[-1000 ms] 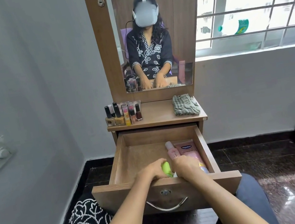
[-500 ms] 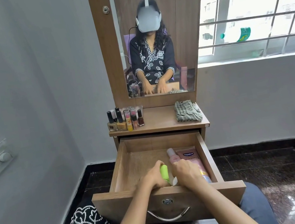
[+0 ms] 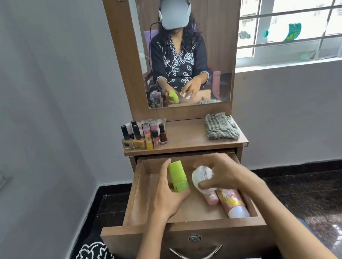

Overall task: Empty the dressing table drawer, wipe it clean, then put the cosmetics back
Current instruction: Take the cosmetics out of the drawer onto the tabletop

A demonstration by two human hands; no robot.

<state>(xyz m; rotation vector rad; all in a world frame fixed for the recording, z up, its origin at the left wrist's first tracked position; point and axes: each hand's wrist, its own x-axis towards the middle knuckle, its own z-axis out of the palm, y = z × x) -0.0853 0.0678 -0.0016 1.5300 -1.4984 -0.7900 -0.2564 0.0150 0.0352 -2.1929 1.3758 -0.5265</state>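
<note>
The left hand [image 3: 166, 200] grasps a green stick [image 3: 177, 176] and the right hand [image 3: 225, 174] pinches a white bottle [image 3: 202, 177], both raised just above the open drawer [image 3: 181, 224]. This looks like the emptying step, so each should go up to the table top [image 3: 189, 135], set upright between the nail polish bottles [image 3: 141, 135] and the folded cloth [image 3: 220, 126] without knocking either. A pink bottle [image 3: 211, 199] and a pink tube [image 3: 233, 203] lie along the drawer's right wall, not yet removed.
</note>
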